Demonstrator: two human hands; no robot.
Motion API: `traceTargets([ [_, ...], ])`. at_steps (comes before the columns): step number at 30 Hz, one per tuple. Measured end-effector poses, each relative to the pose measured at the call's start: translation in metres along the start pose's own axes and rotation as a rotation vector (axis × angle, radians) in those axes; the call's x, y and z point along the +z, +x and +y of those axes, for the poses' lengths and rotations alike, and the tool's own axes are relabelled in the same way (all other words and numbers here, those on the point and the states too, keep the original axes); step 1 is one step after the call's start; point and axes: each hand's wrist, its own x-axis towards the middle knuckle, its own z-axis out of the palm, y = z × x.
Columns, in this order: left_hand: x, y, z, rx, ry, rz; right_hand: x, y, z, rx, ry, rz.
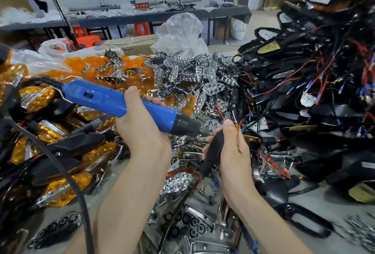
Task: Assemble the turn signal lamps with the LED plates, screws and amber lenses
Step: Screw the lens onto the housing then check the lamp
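Blue screwdriver [101, 97] was gripped in left hand [142, 129]. Lamp housing [215, 148] was grasped in right hand [233, 152], unsupported above bench [320, 207]. Bit looked angled: screw could be cammed out or cross-threaded.

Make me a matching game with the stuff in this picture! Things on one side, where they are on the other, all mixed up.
Things:
1. blue screwdriver
2. black lamp body
3. shiny chrome plates
4. heap of wired black housings

Places:
A. held in the right hand
B. on the far right
C. held in the left hand
D. piled in the middle, behind the hands

Pairs: 1-C, 2-A, 3-D, 4-B.
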Motion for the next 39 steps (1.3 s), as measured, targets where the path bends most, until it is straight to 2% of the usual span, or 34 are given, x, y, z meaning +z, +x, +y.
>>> traceTargets([
  [2,0.001,0.002,0.002,-0.07,-0.055,0.005,0.001,-0.001,0.0,-0.013,-0.013,0.002],
  [10,0.007,0.004,0.012,-0.121,0.085,0.059,0.003,-0.005,-0.006,-0.067,-0.05,-0.007],
  [15,0.005,0.01,0.013,-0.144,0.169,0.128,0.008,-0.01,-0.012,-0.175,-0.173,-0.055],
  [28,0.002,0.007,0.013,-0.139,0.08,-0.005,0.005,-0.012,-0.012,-0.153,-0.1,-0.038],
  [34,0.0,0.015,0.019,-0.238,0.186,-0.017,0.003,-0.013,-0.015,-0.144,-0.11,-0.072],
  [36,-0.004,0.025,0.027,-0.338,0.38,-0.121,0.0,-0.01,-0.018,-0.132,-0.11,-0.069],
  [39,-0.02,0.045,0.044,-0.501,0.585,-0.472,-0.007,-0.005,-0.023,-0.063,-0.146,-0.093],
])
